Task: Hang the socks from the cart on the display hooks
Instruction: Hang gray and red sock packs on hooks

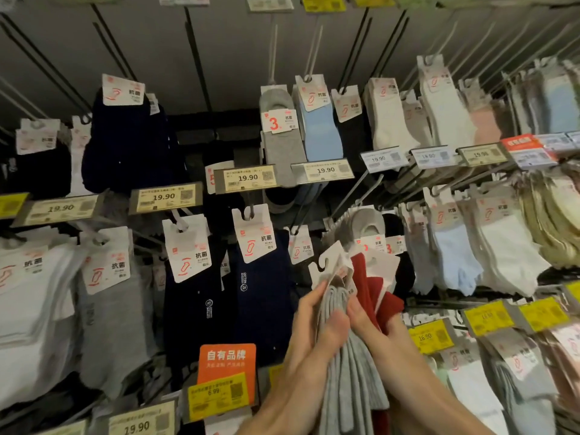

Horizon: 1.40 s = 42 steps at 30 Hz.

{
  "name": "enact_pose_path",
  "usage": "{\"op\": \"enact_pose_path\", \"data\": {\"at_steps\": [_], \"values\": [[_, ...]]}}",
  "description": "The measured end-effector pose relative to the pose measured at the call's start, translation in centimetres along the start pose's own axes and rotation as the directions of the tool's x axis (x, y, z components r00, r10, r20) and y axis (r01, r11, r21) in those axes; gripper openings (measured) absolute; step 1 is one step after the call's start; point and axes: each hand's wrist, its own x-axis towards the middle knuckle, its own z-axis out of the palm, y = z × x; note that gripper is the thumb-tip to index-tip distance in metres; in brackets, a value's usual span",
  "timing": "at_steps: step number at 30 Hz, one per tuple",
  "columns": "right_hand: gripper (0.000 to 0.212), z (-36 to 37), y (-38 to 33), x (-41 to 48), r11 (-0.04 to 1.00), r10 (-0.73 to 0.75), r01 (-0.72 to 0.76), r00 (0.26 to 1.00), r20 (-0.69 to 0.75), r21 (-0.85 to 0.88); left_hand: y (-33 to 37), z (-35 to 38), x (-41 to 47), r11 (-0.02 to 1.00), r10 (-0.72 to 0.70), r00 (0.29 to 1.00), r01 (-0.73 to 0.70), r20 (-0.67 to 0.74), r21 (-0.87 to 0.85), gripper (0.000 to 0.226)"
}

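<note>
Both my hands are raised in front of the sock display at lower centre. My left hand [317,321] grips a pack of grey socks [348,365] just below its white card header [328,265], thumb across the front. My right hand [368,318] holds a bundle with red socks [373,290] and their white header card [381,262], its fingers also touching the grey pack. The headers sit just below a display hook [351,199] carrying grey low-cut socks [365,221]. The cart is out of view.
Rows of hooks hold packs all around: navy socks [263,277] to the left, white and pale blue socks [455,252] to the right, grey ones [282,146] above. Price tags [248,178] jut out on the hook ends. An orange sign [227,359] hangs below.
</note>
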Motion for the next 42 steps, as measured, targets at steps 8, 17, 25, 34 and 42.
{"op": "enact_pose_path", "data": {"at_steps": [8,17,25,34,42], "values": [[0.043,-4.1,-0.8,0.2,0.991,-0.056,0.034,0.984,-0.172,-0.129,0.4,4.3,-2.8,0.986,-0.165,0.979,0.161,-0.119,-0.042,0.043],[0.054,-10.6,2.1,-4.0,0.974,0.001,-0.05,0.976,-0.216,-0.223,-5.1,6.2,-5.4,0.891,-0.417,0.908,0.401,-0.038,-0.213,0.019],[0.056,-14.6,6.2,-9.6,0.919,0.221,-0.306,0.922,-0.319,-0.248,-12.1,7.6,-9.7,0.684,-0.672,0.74,0.601,-0.036,-0.413,0.039],[0.038,-15.0,8.2,-11.8,0.877,0.381,-0.46,0.842,-0.381,-0.139,-14.7,6.2,-12.3,0.65,-0.73,0.682,0.71,0.035,-0.271,0.03],[0.033,-12.3,11.1,-12.8,0.831,0.475,-0.546,0.795,-0.377,-0.104,-14.6,2.3,-15.8,0.588,-0.779,0.626,0.748,0.036,-0.308,0.024]]}}
